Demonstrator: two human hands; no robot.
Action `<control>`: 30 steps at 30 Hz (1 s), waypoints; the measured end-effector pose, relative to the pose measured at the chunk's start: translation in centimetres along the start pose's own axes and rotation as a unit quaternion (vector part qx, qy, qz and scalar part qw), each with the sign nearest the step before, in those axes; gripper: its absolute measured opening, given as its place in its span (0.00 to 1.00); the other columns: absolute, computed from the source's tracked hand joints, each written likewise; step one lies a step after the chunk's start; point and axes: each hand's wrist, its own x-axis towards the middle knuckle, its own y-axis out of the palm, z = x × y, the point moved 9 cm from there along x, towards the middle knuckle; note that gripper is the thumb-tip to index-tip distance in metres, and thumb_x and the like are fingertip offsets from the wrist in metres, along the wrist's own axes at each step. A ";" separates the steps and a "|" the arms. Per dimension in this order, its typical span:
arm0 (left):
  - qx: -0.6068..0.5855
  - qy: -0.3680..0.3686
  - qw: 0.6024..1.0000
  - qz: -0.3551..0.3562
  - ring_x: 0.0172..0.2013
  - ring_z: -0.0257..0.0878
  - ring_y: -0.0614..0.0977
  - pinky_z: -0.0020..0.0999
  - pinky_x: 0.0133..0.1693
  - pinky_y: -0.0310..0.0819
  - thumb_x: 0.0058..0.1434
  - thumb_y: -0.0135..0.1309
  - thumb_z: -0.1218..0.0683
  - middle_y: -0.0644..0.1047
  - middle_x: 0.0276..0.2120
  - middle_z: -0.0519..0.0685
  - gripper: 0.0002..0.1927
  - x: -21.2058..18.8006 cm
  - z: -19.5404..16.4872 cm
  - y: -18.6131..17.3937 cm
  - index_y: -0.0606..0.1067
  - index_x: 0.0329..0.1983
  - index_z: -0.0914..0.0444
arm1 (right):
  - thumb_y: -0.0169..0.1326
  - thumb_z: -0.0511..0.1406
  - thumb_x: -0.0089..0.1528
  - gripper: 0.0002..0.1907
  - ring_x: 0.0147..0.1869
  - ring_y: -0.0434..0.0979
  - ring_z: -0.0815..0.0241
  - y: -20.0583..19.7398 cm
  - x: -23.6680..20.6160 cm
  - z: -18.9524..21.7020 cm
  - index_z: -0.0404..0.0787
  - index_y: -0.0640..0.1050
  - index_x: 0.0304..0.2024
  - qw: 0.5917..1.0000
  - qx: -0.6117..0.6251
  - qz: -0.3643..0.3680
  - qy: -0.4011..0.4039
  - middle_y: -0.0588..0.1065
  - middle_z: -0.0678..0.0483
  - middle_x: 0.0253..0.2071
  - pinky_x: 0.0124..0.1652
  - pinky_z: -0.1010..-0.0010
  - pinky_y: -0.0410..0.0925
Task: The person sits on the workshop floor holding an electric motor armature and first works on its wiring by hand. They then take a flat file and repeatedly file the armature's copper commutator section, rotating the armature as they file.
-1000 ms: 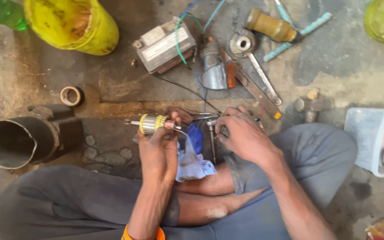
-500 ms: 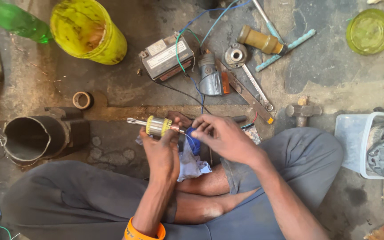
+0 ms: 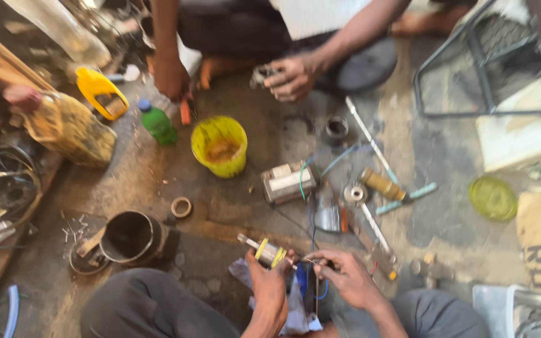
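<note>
The floor is looking like rough, matt concrete — stained and gritty. The bucket and bottle are showing glossy plastic, yellow and green. The housing is reading as dull, dark metal. The rotor is glinting with bare metal shaft and yellow-taped winding — the cloth beneath is looking soft and crumpled.

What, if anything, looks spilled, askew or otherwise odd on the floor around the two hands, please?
Small pale screws lie scattered loose on the concrete beside the dark metal cylinder housing. The left hand grips a yellow-banded motor rotor; the right hand pinches thin wires.
</note>
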 end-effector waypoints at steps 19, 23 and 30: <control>0.176 0.109 0.945 0.252 0.41 0.34 0.83 0.29 0.43 0.79 0.52 0.67 0.59 0.80 0.42 0.49 0.30 -5.6 -11.9 0.0 0.68 0.57 0.65 | 0.58 0.30 0.62 0.13 0.36 0.74 0.68 4.7 -3.5 -2.8 0.35 0.83 0.49 0.993 0.087 -0.075 0.013 0.79 0.57 0.35 0.35 0.76 0.67; 0.257 0.104 0.949 0.150 0.31 0.33 0.79 0.29 0.31 0.75 0.44 0.74 0.55 0.79 0.33 0.50 0.30 -3.1 -10.3 -2.3 0.73 0.47 0.68 | 0.60 0.28 0.60 0.09 0.39 0.76 0.70 5.3 -2.5 -3.5 0.33 0.82 0.43 0.992 0.116 -0.043 0.006 0.81 0.58 0.38 0.36 0.76 0.68; 0.239 0.045 0.962 0.127 0.29 0.31 0.79 0.26 0.30 0.74 0.49 0.71 0.50 0.79 0.30 0.48 0.23 -0.4 -7.2 -3.5 0.73 0.41 0.66 | 0.60 0.30 0.62 0.07 0.37 0.74 0.72 5.3 -1.5 -4.5 0.35 0.82 0.43 0.995 0.086 -0.033 0.042 0.79 0.59 0.36 0.36 0.77 0.68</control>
